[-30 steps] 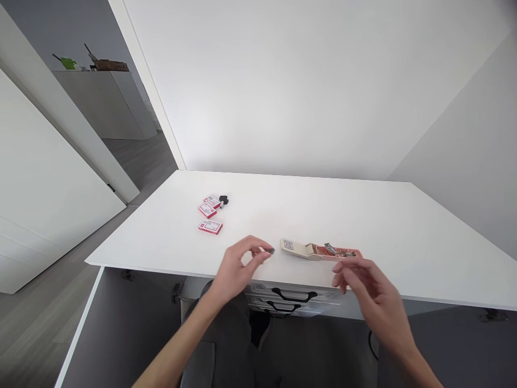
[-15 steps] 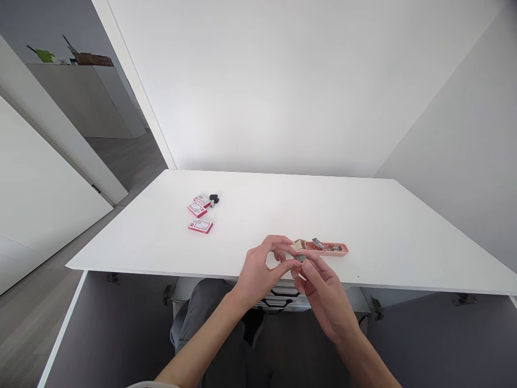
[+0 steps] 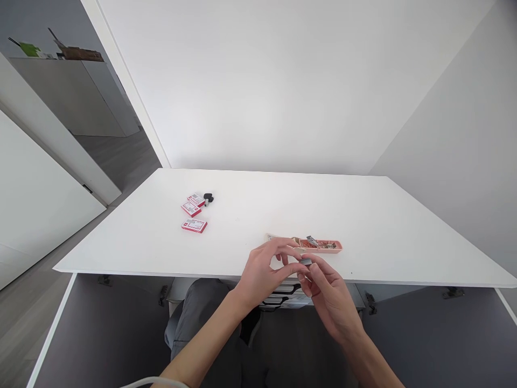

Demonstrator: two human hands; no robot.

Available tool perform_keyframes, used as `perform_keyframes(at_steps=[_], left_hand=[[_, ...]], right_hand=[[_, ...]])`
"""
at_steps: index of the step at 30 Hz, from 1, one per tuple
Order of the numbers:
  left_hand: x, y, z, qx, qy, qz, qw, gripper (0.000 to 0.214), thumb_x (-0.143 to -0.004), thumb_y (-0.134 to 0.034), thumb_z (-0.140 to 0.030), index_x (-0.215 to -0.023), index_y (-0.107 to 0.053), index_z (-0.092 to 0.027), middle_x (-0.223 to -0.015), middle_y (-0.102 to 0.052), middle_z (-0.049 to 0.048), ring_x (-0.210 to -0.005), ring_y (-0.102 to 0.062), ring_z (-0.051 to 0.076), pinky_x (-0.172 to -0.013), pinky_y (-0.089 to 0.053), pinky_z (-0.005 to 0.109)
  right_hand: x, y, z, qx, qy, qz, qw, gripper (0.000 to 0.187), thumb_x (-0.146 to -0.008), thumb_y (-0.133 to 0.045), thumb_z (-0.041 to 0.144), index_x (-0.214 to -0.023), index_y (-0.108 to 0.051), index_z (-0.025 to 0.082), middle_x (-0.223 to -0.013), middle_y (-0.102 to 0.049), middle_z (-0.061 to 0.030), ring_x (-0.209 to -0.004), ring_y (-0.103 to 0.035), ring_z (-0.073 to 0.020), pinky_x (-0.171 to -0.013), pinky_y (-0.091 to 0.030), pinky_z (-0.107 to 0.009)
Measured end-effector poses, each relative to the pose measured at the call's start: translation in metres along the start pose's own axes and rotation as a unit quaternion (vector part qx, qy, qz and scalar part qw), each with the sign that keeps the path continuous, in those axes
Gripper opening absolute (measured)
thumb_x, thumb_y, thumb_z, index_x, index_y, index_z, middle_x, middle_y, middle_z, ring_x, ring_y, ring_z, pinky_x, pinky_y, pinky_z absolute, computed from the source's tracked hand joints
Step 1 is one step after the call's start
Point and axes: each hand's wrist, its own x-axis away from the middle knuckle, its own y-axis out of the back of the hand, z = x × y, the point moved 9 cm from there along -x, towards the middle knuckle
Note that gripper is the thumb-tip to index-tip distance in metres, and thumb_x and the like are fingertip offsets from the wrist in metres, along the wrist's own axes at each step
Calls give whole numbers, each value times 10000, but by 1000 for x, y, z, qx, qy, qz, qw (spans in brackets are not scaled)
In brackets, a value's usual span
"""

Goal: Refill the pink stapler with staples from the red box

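My right hand (image 3: 329,293) pinches a small grey block (image 3: 306,262) between thumb and fingers; its exact kind is too small to tell. My left hand (image 3: 266,269) meets it from the other side, with thumb and fingertips closed on the block's left end. Just behind the fingers lies a long pink tray (image 3: 338,247) with compartments. It holds small metal bits and a silver metal clip (image 3: 311,241). Part of a whitish flat thing (image 3: 271,236) shows behind my left hand, mostly hidden.
Several small red-and-white boxes (image 3: 194,226) lie on the left of the white tabletop (image 3: 242,194), beside a small black object (image 3: 208,197) with a silvery part. A white wall rises behind the table. Below the front edge are dark drawer handles (image 3: 274,300) and my legs.
The view has shifted slightly, moving the table things left in the picture. My hands have turned the grey block a little, and a whitish flat thing now shows behind my left hand.
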Motion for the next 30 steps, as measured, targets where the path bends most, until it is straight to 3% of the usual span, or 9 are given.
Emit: perform_keyframes(at_steps=[4, 10, 12, 14, 17, 21, 23, 27, 30], left_hand=[[-1, -3, -3, -28, -25, 0, 999, 263, -930, -774, -419, -1113, -661, -268, -1026, -803, 5, -843, -711, 174, -826, -584, 334], [1, 1, 4, -246, -112, 59, 961, 435, -1003, -660, -467, -1381, -583, -265, -1365, -706, 103, -1317, -617, 285, -1110, -499, 490], [5, 3, 15, -310, -127, 83, 939, 465, -1029, -620, -438, -1446, -540, -246, -1481, -635, 123, -1423, -545, 304, -1156, -470, 517], [9, 5, 26, -354, -128, 99, 921, 503, -1033, -611, -435, -1479, -513, -223, -1558, -569, 137, -1482, -491, 319, -1178, -456, 529], [15, 6, 39, -386, -123, 111, 908, 536, -1033, -607, -440, -1496, -499, -194, -1603, -520, 151, -1515, -456, 322, -1208, -438, 524], [19, 5, 47, -400, -117, 121, 901, 554, -1045, -578, -456, -1512, -484, -171, -1620, -498, 163, -1528, -442, 318, -1227, -426, 513], [20, 5, 49, -403, -113, 123, 900, 546, -1059, -549, -458, -1517, -481, -170, -1622, -494, 165, -1532, -439, 314, -1233, -421, 513], [21, 5, 52, -398, -105, 126, 902, 528, -1075, -509, -464, -1514, -488, -169, -1616, -502, 165, -1536, -436, 302, -1242, -411, 504], [21, 4, 54, -402, -97, 133, 901, 519, -1086, -481, -471, -1503, -498, -163, -1611, -512, 157, -1536, -437, 292, -1246, -410, 488]], right_hand=[[0, 8, 4, 16, 32, -35, 999, 342, -865, -808, 560, -1057, -811, 278, -786, -654, -35, -614, -483, -145, -555, -468, -304], [-12, 37, 49, 114, 156, -100, 976, 284, -933, -740, 520, -1019, -799, 256, -1169, -740, -111, -756, -636, -186, -557, -497, -311], [-16, 53, 64, 175, 173, -141, 959, 278, -931, -749, 505, -1021, -798, 247, -1060, -774, -91, -702, -647, -177, -679, -576, -369], [-21, 65, 72, 225, 167, -165, 946, 285, -930, -751, 503, -1048, -800, 249, -1000, -796, -73, -791, -718, -211, -856, -610, -436], [-28, 73, 79, 277, 165, -157, 933, 305, -917, -762, 507, -1097, -798, 263, -1081, -812, -69, -1037, -764, -274, -1001, -595, -478], [-34, 64, 90, 341, 220, -104, 908, 294, -935, -745, 489, -1116, -782, 261, -1128, -809, -65, -1057, -776, -279, -992, -618, -475], [-35, 55, 95, 397, 265, -75, 876, 250, -962, -725, 463, -1102, -777, 262, -1087, -814, -57, -1001, -785, -264, -943, -638, -451], [-34, 31, 100, 519, 362, -15, 774, 171, -1024, -664, 394, -1082, -765, 268, -1043, -821, -45, -874, -784, -230, -813, -645, -404], [-34, 19, 100, 563, 415, 12, 714, 165, -1041, -653, 346, -1156, -741, 265, -1031, -829, -44, -851, -793, -222, -747, -631, -375]])
